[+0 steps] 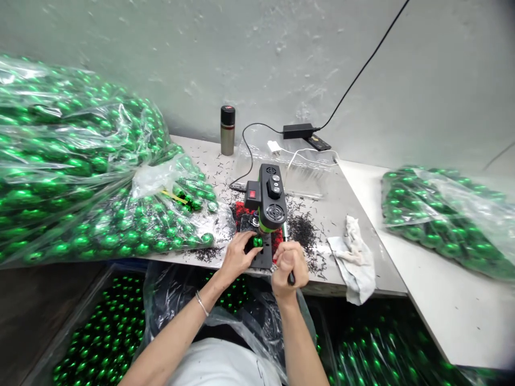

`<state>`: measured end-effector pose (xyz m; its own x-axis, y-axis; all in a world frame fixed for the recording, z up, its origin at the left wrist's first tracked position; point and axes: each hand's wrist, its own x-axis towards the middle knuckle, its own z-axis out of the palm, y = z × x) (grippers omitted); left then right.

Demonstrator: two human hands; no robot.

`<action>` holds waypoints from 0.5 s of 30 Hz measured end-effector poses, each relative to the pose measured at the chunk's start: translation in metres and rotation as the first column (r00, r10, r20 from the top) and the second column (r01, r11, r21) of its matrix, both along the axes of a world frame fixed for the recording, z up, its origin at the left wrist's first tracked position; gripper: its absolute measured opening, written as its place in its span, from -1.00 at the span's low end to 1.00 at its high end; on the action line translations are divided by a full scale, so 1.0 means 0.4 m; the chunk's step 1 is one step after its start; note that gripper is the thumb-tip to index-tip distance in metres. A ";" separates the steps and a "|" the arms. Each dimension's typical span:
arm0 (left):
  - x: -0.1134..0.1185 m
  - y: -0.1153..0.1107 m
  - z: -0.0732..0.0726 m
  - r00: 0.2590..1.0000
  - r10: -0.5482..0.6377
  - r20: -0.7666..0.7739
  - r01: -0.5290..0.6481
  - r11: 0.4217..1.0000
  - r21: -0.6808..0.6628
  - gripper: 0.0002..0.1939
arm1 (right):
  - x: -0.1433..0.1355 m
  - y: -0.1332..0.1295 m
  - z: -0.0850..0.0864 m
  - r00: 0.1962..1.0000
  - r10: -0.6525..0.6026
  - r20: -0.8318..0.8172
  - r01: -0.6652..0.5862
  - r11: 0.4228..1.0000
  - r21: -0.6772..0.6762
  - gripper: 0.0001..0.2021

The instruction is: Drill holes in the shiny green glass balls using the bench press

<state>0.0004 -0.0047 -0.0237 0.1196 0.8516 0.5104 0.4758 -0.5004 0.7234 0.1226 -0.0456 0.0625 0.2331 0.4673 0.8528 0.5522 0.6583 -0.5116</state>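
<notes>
A small black machine (272, 201) with a red switch stands on the grey table, its round head over a black base plate (263, 259). Under the head, my left hand (238, 254) pinches a shiny green ball (257, 242) between thumb and fingers. On the right side of the machine, my right hand (289, 266) is wrapped round a lever handle (291, 278) with a black grip, mostly covered by the fingers. Small black scraps (302, 230) lie beside the machine, and red material (277, 239) shows around its base.
A big clear bag of green balls (72, 161) covers the left side; another bag (446, 214) lies at right. Behind stand a flask (227, 131) and a power adapter (298, 131). A crumpled cloth (356, 260) hangs over the front edge. Bagged green balls (108, 327) sit below.
</notes>
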 end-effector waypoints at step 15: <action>0.002 -0.001 0.001 1.000 -0.009 0.019 0.010 0.998 -0.066 -0.71 | 0.007 0.024 -0.131 1.000 0.003 -0.009 -0.003 0.998 0.066 -0.64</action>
<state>0.0014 -0.0050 -0.0232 0.1191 0.8826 0.4549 0.4577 -0.4554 0.7637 0.1256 -0.0359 0.0099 0.2394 0.4107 0.8798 0.5458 0.6925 -0.4717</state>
